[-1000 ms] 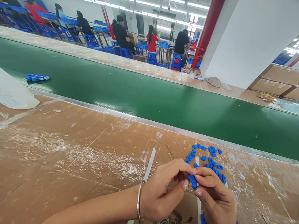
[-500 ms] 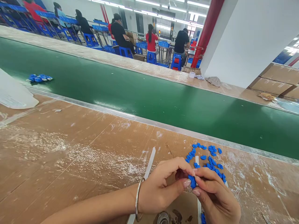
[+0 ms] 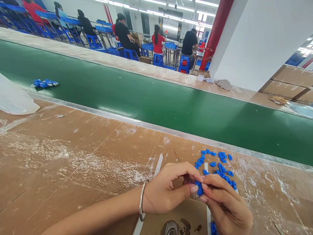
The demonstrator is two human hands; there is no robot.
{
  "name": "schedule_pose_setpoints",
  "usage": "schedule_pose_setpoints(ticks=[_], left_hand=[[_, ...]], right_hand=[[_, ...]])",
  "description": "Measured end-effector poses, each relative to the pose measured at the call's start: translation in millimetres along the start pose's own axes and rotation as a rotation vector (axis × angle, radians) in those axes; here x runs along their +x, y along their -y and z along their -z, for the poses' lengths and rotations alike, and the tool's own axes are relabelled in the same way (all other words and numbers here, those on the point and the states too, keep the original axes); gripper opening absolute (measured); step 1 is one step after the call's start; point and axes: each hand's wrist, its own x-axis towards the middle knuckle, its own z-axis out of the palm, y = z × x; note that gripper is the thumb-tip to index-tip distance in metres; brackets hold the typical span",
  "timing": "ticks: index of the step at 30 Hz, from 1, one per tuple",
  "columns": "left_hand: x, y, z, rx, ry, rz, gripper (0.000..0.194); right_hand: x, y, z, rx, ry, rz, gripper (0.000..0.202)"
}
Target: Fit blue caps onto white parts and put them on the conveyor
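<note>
A small blue piece (image 3: pixel 199 188) is pinched between the fingertips of both hands. My left hand (image 3: pixel 171 189), with a silver bangle at its wrist, grips it from the left. From the right, the thumb and fingers of my right hand (image 3: pixel 226 199) close on the same piece. Just beyond the hands, several small blue pieces (image 3: pixel 222 155) lie scattered on the brown work surface (image 3: pixel 97 143). Below the hands is a brown board (image 3: pixel 193 212) edged with white strips, with a small round clear container (image 3: pixel 171 227) and dark wet marks on it.
A green conveyor belt (image 3: pixel 151 94) crosses behind the work surface, carrying a blue-and-white cluster (image 3: pixel 44 83) at left. A white sheet-like object (image 3: pixel 17 98) stands at the left edge. Beyond are seated people, blue stools (image 3: pixel 158 60), a red pipe (image 3: pixel 215 36) and cardboard boxes (image 3: pixel 290 81).
Both hands, still holding the blue piece, have shifted slightly left. The blue-and-white cluster has moved a little to the right with the belt.
</note>
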Motion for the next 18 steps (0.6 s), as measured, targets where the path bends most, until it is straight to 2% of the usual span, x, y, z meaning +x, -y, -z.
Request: schedule_pose_setpoints(ticks=[4, 6, 8, 11, 15, 18], left_hand=[[0.1, -1.6, -1.4, -0.032, -0.017, 0.007, 0.009], [-0.1, -0.4, -3.9, -0.145, -0.030, 0.036, 0.009], [0.0, 3.0, -7.1, -0.347, -0.012, 0.116, 0.012], [1.4, 10.8, -11.6, -0.626, 0.008, 0.286, 0.029], [3.7, 19.3, -13.4, -0.738, -0.044, 0.482, 0.035], [4.3, 22.3, -11.8, -0.773, -0.055, 0.593, 0.033]], right_hand=[[-1.8, -0.9, -1.9, -0.015, 0.003, -0.012, 0.028], [-3.5, -1.0, -2.8, -0.029, -0.017, -0.028, 0.026], [-4.1, -0.5, -3.8, -0.052, -0.053, -0.046, 0.023], [-1.5, 1.2, -6.9, -0.105, -0.106, -0.024, 0.018], [4.5, 1.9, -11.7, -0.227, -0.113, 0.095, 0.020], [3.3, 4.2, -9.6, -0.383, -0.092, 0.107, 0.021]])
